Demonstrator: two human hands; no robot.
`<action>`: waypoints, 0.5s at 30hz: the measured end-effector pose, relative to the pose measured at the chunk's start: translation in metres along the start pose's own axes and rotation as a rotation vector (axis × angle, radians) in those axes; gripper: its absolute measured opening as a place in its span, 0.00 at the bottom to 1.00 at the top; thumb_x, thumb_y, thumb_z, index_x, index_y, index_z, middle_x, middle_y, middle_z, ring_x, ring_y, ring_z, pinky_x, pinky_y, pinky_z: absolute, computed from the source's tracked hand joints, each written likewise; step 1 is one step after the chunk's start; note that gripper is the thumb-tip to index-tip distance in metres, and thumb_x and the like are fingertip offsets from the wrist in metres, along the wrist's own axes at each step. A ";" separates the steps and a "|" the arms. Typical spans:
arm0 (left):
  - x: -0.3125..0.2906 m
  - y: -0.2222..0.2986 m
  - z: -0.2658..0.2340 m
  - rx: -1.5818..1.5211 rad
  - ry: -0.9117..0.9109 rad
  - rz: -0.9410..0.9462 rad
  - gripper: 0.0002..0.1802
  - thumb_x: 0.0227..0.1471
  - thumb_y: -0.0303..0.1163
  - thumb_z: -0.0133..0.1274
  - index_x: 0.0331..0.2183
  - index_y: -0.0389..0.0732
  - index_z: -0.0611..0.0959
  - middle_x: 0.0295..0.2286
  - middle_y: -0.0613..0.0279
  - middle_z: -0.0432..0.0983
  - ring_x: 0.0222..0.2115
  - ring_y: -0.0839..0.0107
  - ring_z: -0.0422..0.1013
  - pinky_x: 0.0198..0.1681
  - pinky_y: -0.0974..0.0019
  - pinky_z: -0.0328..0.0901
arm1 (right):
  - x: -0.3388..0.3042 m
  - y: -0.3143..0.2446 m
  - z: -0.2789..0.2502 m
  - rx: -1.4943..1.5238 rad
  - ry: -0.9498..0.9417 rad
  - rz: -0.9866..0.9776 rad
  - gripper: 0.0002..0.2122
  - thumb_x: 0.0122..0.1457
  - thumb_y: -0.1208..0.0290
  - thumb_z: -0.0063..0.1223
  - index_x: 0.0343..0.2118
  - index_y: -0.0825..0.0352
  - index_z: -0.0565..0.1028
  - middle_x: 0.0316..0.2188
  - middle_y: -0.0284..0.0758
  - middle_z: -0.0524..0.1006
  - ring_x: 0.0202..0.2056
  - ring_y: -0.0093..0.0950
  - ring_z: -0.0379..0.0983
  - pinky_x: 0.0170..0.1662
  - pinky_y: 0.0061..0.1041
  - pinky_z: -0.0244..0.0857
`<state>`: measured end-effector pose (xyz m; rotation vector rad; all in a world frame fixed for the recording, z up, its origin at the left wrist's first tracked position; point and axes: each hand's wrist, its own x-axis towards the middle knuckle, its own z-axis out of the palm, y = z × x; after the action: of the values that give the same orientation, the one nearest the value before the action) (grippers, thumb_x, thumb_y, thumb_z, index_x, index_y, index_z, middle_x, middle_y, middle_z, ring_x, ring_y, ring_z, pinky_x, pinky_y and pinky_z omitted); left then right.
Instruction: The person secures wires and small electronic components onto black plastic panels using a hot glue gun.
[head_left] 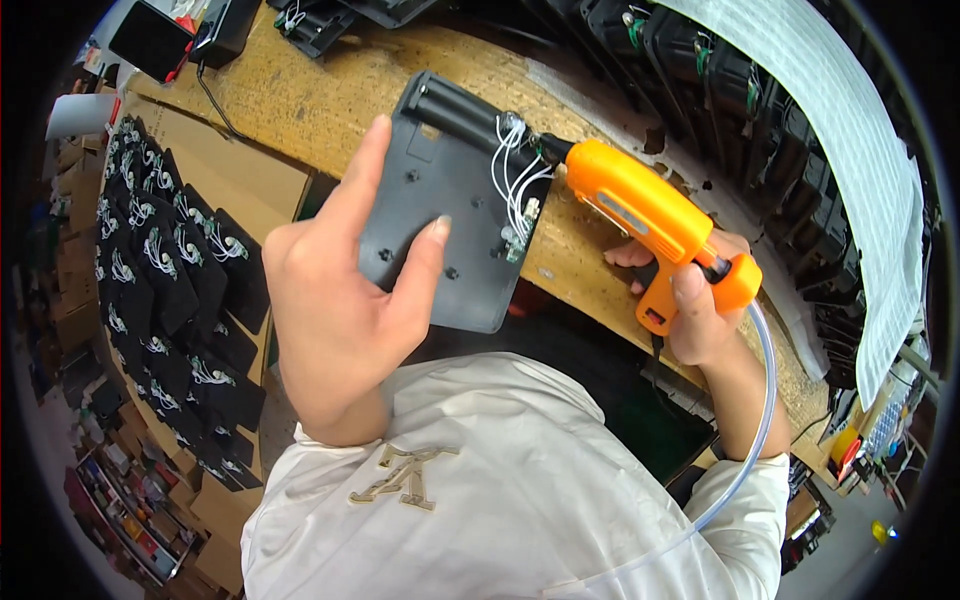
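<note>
My left hand (335, 290) grips a black plastic panel (430, 285) by its left side, thumb lying over its face and index finger stretched along the edge; the other fingers are mostly hidden. White wires (507, 175) and a small green circuit board (515, 245) run down the panel's right side, below a dark cylindrical rib. My right hand (705, 315) is wrapped around the handle of an orange hot glue gun (635, 200). Its black nozzle (553, 148) points at the panel's upper right corner, by the wires. From the gun's back trails a long translucent strand (765, 400).
A wooden workbench (290, 110) runs beyond my hands. To the left, an open cardboard box (255, 165) holds many similar black panels (165, 260) with wires. More black housings (670, 60) stand at the back right beside white sheeting (830, 90). A dark-screened device (150, 40) sits far left.
</note>
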<state>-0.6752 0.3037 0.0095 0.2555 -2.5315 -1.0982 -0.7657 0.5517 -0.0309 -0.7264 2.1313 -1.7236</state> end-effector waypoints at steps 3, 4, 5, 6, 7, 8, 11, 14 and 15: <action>0.000 0.017 -0.006 0.138 -0.080 -0.026 0.31 0.41 0.18 0.56 0.52 0.29 0.73 0.29 0.49 0.81 0.27 0.74 0.77 0.33 0.74 0.68 | -0.002 -0.006 -0.006 -0.057 -0.138 0.153 0.26 0.58 0.48 0.47 0.39 0.73 0.76 0.27 0.38 0.79 0.29 0.27 0.76 0.30 0.23 0.70; 0.000 0.021 -0.006 0.211 -0.090 0.005 0.31 0.41 0.19 0.57 0.51 0.29 0.73 0.28 0.49 0.81 0.26 0.73 0.78 0.31 0.74 0.68 | -0.002 -0.006 -0.006 -0.060 -0.136 0.151 0.26 0.58 0.48 0.47 0.39 0.73 0.76 0.27 0.38 0.79 0.29 0.27 0.76 0.30 0.23 0.70; 0.000 0.023 -0.006 0.209 -0.088 0.008 0.31 0.41 0.19 0.57 0.51 0.29 0.73 0.28 0.49 0.81 0.26 0.73 0.78 0.31 0.74 0.68 | -0.002 -0.005 -0.006 -0.077 -0.145 0.133 0.25 0.59 0.49 0.47 0.38 0.73 0.76 0.26 0.38 0.78 0.28 0.27 0.76 0.30 0.24 0.70; 0.000 0.025 -0.006 0.250 -0.089 0.030 0.31 0.41 0.19 0.57 0.51 0.29 0.73 0.27 0.49 0.80 0.25 0.70 0.78 0.30 0.73 0.69 | -0.003 -0.004 -0.007 -0.096 -0.154 0.113 0.24 0.60 0.50 0.47 0.37 0.73 0.76 0.25 0.38 0.78 0.28 0.28 0.76 0.31 0.24 0.70; 0.000 0.026 -0.006 0.290 -0.090 0.052 0.31 0.40 0.20 0.57 0.51 0.29 0.73 0.27 0.48 0.80 0.23 0.67 0.78 0.29 0.72 0.69 | -0.004 -0.004 -0.007 -0.098 -0.153 0.110 0.24 0.60 0.50 0.47 0.37 0.73 0.76 0.25 0.38 0.78 0.28 0.28 0.76 0.31 0.24 0.70; 0.000 0.030 -0.005 0.289 -0.086 0.054 0.31 0.40 0.20 0.57 0.51 0.29 0.73 0.27 0.48 0.80 0.23 0.67 0.78 0.29 0.72 0.69 | -0.005 -0.003 -0.008 -0.140 -0.145 0.036 0.23 0.60 0.52 0.46 0.36 0.73 0.76 0.24 0.38 0.78 0.27 0.28 0.76 0.31 0.25 0.70; 0.001 0.038 -0.005 0.353 -0.093 0.071 0.31 0.40 0.20 0.57 0.51 0.29 0.73 0.26 0.47 0.80 0.23 0.61 0.78 0.28 0.71 0.69 | -0.005 -0.005 -0.008 -0.243 -0.127 -0.071 0.21 0.61 0.54 0.45 0.33 0.74 0.76 0.23 0.38 0.78 0.25 0.28 0.76 0.30 0.25 0.70; 0.003 0.043 -0.004 0.364 -0.115 0.071 0.31 0.40 0.21 0.58 0.51 0.30 0.73 0.25 0.47 0.79 0.22 0.57 0.77 0.26 0.69 0.68 | -0.005 -0.009 -0.007 -0.328 -0.078 -0.131 0.21 0.60 0.54 0.45 0.32 0.73 0.76 0.20 0.36 0.77 0.22 0.28 0.75 0.28 0.24 0.68; 0.002 0.044 -0.004 0.373 -0.119 0.067 0.31 0.40 0.21 0.57 0.51 0.30 0.73 0.25 0.47 0.79 0.22 0.57 0.77 0.26 0.69 0.68 | -0.006 -0.011 -0.007 -0.382 -0.088 -0.143 0.21 0.60 0.53 0.45 0.31 0.72 0.76 0.19 0.35 0.77 0.21 0.28 0.74 0.27 0.23 0.67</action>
<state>-0.6768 0.3304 0.0447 0.2040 -2.8179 -0.6263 -0.7631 0.5593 -0.0193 -1.0557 2.4251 -1.3280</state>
